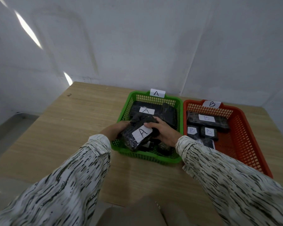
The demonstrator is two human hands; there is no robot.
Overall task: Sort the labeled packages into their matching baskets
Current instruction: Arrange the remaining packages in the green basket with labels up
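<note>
You've got both hands on the black wrapped package marked A (137,136). Your left grip (116,129) curls round its near-left end, and your right grip (163,131) wraps over the far-right end, thumb at the edge of the white label. The package sits tilted over the near half of the green basket A (147,158), above other black packages inside. Right beside it on the desk (72,128), the orange basket B (248,154) holds a long B package (206,119) and smaller ones.
</note>
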